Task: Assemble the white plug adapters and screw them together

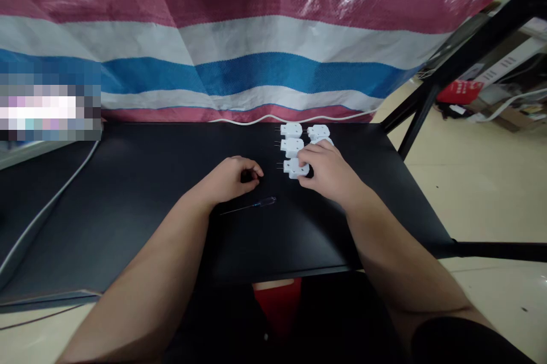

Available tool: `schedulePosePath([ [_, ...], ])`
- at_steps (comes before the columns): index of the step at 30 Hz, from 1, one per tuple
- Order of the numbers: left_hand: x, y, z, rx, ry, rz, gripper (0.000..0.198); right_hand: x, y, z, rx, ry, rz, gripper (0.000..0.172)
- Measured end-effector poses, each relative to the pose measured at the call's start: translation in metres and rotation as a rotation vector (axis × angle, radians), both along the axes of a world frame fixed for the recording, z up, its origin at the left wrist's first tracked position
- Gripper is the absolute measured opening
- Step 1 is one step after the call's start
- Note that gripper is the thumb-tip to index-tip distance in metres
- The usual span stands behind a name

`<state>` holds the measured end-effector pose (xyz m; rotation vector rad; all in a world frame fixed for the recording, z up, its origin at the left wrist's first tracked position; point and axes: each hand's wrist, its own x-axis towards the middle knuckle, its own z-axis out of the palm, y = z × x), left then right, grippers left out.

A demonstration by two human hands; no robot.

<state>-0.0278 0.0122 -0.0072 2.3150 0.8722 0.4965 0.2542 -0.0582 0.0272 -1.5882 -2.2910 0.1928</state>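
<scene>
Several small white plastic pieces with thin metal pins pointing left stand in two columns on the black table (149,182). My right hand (329,173) has its thumb and fingers around the right end of the nearest white piece (293,168). Its fingers partly cover another white piece (321,140) behind. Above them in the view are a white piece (291,130) and one more (319,131). My left hand (237,179) rests on the table to the left, fingers curled with a gap to the thumb and nothing between them. A screwdriver (265,201) with a clear handle lies just in front of it.
A striped red, white and blue sheet (265,73) hangs along the table's back edge, with a white cable (243,122) before it. Another cable (55,196) crosses the left side. A black metal frame (427,88) stands at the right, with boxes and a red bag (459,92) beyond.
</scene>
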Motion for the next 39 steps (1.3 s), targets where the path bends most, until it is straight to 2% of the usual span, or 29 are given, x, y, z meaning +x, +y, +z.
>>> schedulePosePath([
  [7,0.001,0.001,-0.002,0.042,0.033,0.049,0.016,0.0,0.0,-0.004,0.046,0.003,-0.012,0.027],
  [14,-0.002,0.004,-0.002,0.086,0.042,0.162,0.01,-0.003,-0.003,-0.002,0.165,0.061,0.02,0.038],
  [17,-0.002,0.003,-0.003,0.084,0.022,0.149,0.011,-0.004,-0.002,0.0,0.197,0.094,0.023,0.033],
  [19,-0.001,0.003,-0.004,0.084,0.008,0.13,0.012,-0.005,-0.003,0.004,0.207,0.117,0.032,0.023],
  [22,0.0,0.002,-0.005,0.076,-0.01,0.068,0.012,-0.012,-0.009,0.009,0.139,0.161,0.06,0.005],
  [23,0.0,0.002,-0.005,0.07,-0.013,0.047,0.012,-0.016,-0.012,0.01,0.089,0.169,0.07,0.003],
  [27,-0.002,0.003,-0.003,0.053,-0.009,0.024,0.013,-0.043,-0.025,0.006,-0.086,0.039,0.131,0.019],
  [33,-0.008,0.011,-0.008,0.136,0.006,0.231,0.019,-0.072,-0.029,-0.015,-0.146,-0.116,0.091,0.043],
  [35,-0.008,0.013,-0.01,0.138,0.008,0.233,0.019,-0.074,-0.028,-0.017,-0.155,-0.136,0.091,0.043],
  [39,-0.009,0.014,-0.012,0.149,0.015,0.199,0.02,-0.07,-0.029,-0.011,-0.16,-0.149,0.069,0.031],
])
